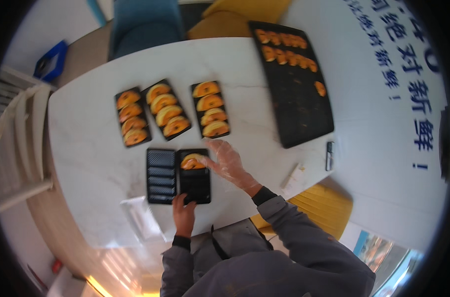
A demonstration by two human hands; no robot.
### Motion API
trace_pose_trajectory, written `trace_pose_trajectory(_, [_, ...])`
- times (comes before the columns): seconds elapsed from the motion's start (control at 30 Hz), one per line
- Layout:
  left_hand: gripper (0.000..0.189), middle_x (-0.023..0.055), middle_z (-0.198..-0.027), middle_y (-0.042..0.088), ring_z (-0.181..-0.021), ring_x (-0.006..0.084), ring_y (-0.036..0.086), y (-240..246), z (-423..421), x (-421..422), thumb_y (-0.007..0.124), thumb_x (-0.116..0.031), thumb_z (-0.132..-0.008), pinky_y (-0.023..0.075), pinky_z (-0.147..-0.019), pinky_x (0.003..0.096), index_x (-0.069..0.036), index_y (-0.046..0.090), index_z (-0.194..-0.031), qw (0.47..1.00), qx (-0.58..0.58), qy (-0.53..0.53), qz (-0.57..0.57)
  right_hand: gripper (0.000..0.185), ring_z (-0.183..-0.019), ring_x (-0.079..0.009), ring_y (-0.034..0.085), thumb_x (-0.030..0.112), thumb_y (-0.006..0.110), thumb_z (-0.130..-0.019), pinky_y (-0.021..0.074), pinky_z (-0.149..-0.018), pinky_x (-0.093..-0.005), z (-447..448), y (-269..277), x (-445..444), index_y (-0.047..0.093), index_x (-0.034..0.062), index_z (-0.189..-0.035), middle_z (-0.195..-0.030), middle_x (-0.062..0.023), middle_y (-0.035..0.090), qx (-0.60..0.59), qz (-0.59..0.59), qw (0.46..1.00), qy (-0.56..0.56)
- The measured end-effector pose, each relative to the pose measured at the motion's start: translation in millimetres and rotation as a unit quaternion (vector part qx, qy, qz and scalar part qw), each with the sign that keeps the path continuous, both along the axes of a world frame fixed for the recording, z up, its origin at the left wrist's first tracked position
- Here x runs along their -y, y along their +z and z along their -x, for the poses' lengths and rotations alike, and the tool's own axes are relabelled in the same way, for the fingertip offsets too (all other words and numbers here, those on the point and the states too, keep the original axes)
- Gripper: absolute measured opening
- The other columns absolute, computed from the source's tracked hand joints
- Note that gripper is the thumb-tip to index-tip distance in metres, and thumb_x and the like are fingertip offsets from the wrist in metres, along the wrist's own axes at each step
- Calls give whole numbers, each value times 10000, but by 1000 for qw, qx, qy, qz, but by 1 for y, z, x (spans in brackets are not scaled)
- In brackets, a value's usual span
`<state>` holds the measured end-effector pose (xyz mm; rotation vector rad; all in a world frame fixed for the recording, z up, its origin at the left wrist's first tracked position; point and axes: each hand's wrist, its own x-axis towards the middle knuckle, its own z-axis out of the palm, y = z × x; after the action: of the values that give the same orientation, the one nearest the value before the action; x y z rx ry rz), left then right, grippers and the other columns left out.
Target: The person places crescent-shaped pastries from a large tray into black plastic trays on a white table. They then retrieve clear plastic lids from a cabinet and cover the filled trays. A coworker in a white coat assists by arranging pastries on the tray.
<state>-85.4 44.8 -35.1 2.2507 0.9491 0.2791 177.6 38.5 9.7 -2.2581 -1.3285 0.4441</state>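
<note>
In front of me stand a ribbed black plastic tray and, to its right, another black plastic tray. A single golden, crescent-shaped pastry sits in the far compartment of the right tray. My left hand, bare, grips the near rim of that tray, close to the corner beside the ribbed one. My right hand wears a clear plastic glove. Its thumb reaches the pastry's right end while the fingers spread apart beyond the tray; whether the thumb touches the pastry is hard to tell.
Filled pastry trays stand farther back on the marbled table. A large dark baking sheet at right carries rows of pastries. A clear plastic packet lies at near left, a white packet at right. Chairs surround the table.
</note>
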Motion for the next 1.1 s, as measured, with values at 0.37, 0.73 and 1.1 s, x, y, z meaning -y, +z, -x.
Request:
trace_pose_trajectory(0.37, [103,118,-1145,559,-1129,356,505,7,-23,3,733,-44,-705,458,-938,425,-99,704,-787,997,-49,-58,-15,431,-1068,-352,615,241,730,-787,484,-922,-432,-401,-1,146,636,42,-1158,-1111,-186,661,210,62,903,-368])
trace_pose_trajectory(0.73, [95,116,-1135,565,-1132,349,510,23,-39,4,743,-43,-704,463,-939,422,-92,714,-781,994,-101,-37,-2,419,-1062,-365,618,253,731,-800,490,-897,-459,-528,-47,188,595,78,-1155,-1088,-192,654,212,249,881,-342])
trace_pose_trajectory(1.1, [147,126,-1171,589,-1149,336,530,25,-46,1,723,-31,-718,471,-940,412,-80,708,-856,998,-55,-23,13,444,-862,-157,671,331,710,-853,525,-731,-291,-443,-17,203,653,-2,-1141,-967,-97,700,-119,40,908,-400])
